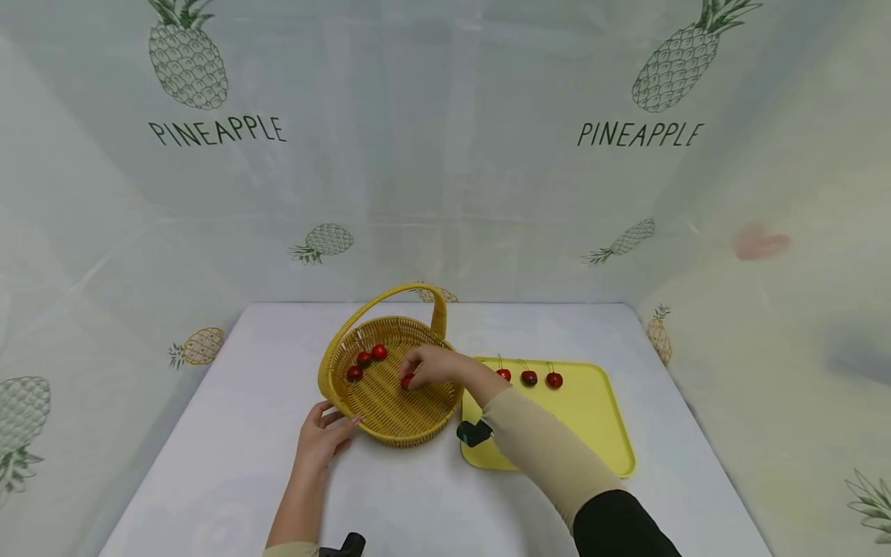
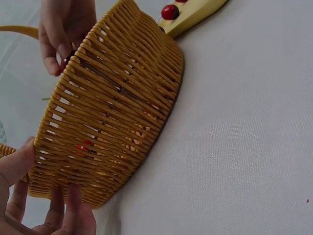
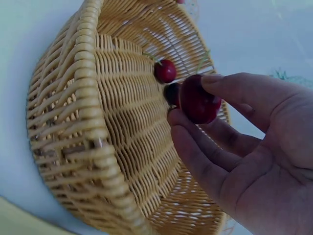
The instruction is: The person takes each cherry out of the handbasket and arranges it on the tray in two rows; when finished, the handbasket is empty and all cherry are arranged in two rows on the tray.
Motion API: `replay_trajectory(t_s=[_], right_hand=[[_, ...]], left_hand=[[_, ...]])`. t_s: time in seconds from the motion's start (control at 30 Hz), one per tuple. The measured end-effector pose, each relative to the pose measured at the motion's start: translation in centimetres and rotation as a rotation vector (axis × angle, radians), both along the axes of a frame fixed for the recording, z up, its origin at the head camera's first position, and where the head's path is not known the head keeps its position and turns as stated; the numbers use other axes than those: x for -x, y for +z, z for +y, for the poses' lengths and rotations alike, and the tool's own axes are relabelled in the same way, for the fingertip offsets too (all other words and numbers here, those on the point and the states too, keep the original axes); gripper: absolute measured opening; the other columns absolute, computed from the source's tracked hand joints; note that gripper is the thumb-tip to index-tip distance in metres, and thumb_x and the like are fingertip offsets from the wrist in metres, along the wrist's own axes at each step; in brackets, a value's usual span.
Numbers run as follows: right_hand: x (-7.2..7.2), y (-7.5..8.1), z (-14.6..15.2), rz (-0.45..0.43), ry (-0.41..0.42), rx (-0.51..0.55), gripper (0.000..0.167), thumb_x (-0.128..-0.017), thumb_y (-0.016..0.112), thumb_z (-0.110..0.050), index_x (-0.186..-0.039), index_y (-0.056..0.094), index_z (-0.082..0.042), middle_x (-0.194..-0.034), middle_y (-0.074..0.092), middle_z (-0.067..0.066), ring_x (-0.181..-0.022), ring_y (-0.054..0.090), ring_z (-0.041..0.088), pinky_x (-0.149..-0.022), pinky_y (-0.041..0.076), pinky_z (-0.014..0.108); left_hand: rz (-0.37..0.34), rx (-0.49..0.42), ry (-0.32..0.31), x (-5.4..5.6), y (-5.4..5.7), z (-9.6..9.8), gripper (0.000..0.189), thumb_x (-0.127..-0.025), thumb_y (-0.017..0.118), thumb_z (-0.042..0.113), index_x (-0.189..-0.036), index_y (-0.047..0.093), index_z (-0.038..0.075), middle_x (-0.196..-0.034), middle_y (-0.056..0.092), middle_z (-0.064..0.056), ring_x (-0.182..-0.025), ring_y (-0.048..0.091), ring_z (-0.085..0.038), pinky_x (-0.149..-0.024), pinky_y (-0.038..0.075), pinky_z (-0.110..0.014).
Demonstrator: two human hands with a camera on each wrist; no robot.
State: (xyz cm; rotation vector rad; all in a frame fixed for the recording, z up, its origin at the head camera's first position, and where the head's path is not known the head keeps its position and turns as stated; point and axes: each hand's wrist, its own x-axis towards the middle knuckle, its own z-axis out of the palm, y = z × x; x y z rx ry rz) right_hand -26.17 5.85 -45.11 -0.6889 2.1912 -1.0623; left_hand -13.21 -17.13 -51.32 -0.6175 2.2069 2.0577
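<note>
A wicker basket point(image 1: 400, 422) with an arched handle stands left of the table's middle. My left hand point(image 1: 323, 439) grips its near-left side; in the left wrist view the thumb lies at the rim and the fingers point(image 2: 73, 203) against the outer weave. Inside the bowl, my right hand point(image 1: 433, 365) pinches a dark red cherry point(image 3: 199, 100) between thumb and fingers. Several other cherries lie in the basket, among them one cherry point(image 1: 379, 352) at the back and another cherry point(image 1: 354, 373) to the left. In the right wrist view, a stemmed cherry point(image 3: 165, 71) sits beyond the held one.
To the basket's right lies a yellow tray point(image 1: 592, 418), partly covered by my right sleeve point(image 1: 550, 452). Along its far side sit a cherry point(image 1: 554, 380), a darker cherry point(image 1: 529, 378) and a third cherry point(image 1: 503, 374) near my forearm. A pineapple-print sheet point(image 1: 445, 170) hangs behind the white table point(image 1: 209, 464).
</note>
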Motion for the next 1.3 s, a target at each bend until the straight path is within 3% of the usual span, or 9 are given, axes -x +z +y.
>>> replay_trajectory(t_s=[0.13,0.3,0.5,0.73,0.93,1.1,1.3], right_hand=[[-0.6,0.6,1.0,0.017,0.040,-0.010,0.020,-0.086,0.069,0.002,-0.105,0.071,-0.003,-0.098,0.064,-0.001,-0.085,0.058,0.013,-0.082,0.053,0.042],[-1.2,1.0,2.0,0.036,0.080,-0.017,0.022,-0.085,0.070,0.001,-0.107,0.072,-0.002,-0.097,0.066,-0.003,-0.086,0.059,0.011,-0.076,0.053,0.031],[-2.0,1.7,3.4,0.029,0.079,-0.019,0.020,-0.085,0.068,0.003,-0.101,0.073,-0.008,-0.100,0.065,-0.002,-0.083,0.057,0.012,-0.076,0.053,0.038],[-2.9,2.7,5.1,0.078,0.077,-0.048,0.021,-0.085,0.069,0.002,-0.103,0.072,-0.009,-0.103,0.065,-0.001,-0.087,0.055,0.017,-0.068,0.048,0.028],[-3.5,2.4,6.8,0.015,0.030,-0.022,0.021,-0.086,0.068,0.003,-0.106,0.071,-0.006,-0.102,0.065,0.002,-0.081,0.061,0.015,-0.071,0.054,0.037],[-3.7,1.7,8.2,0.008,0.019,0.014,0.021,-0.087,0.068,0.002,-0.107,0.070,0.000,-0.095,0.064,0.005,-0.074,0.061,0.019,-0.073,0.055,0.044],[-4.1,0.9,9.5,0.004,-0.021,0.034,0.019,-0.087,0.069,0.001,-0.106,0.071,0.000,-0.097,0.062,0.004,-0.074,0.062,0.017,-0.075,0.054,0.049]], left_hand=[[-0.004,-0.002,-0.005,0.1,-0.1,-0.1,0.064,-0.085,0.077,0.011,-0.138,0.043,0.003,-0.128,0.051,-0.022,-0.087,0.061,-0.013,-0.075,0.053,-0.036],[0.002,-0.005,-0.005,0.1,-0.2,-0.1,0.063,-0.084,0.078,0.011,-0.137,0.044,0.003,-0.127,0.051,-0.022,-0.086,0.061,-0.012,-0.075,0.053,-0.036],[0.003,0.004,-0.010,0.1,-0.2,-0.2,0.061,-0.086,0.076,0.010,-0.138,0.044,0.003,-0.128,0.051,-0.022,-0.086,0.061,-0.012,-0.075,0.053,-0.035],[0.013,0.009,-0.014,0.2,-0.1,-0.2,0.063,-0.085,0.077,0.011,-0.138,0.043,0.003,-0.126,0.052,-0.022,-0.092,0.062,-0.019,-0.074,0.053,-0.035],[-0.002,0.007,-0.016,0.1,-0.2,-0.2,0.064,-0.085,0.077,0.012,-0.138,0.042,0.003,-0.128,0.051,-0.022,-0.094,0.062,-0.021,-0.074,0.053,-0.034],[-0.014,0.003,-0.012,0.2,-0.3,-0.2,0.063,-0.086,0.076,0.013,-0.139,0.042,0.004,-0.130,0.050,-0.022,-0.094,0.062,-0.020,-0.076,0.053,-0.035],[-0.016,0.003,-0.007,0.3,-0.4,-0.1,0.062,-0.086,0.076,0.013,-0.138,0.043,0.005,-0.130,0.050,-0.022,-0.094,0.061,-0.019,-0.076,0.053,-0.036]])
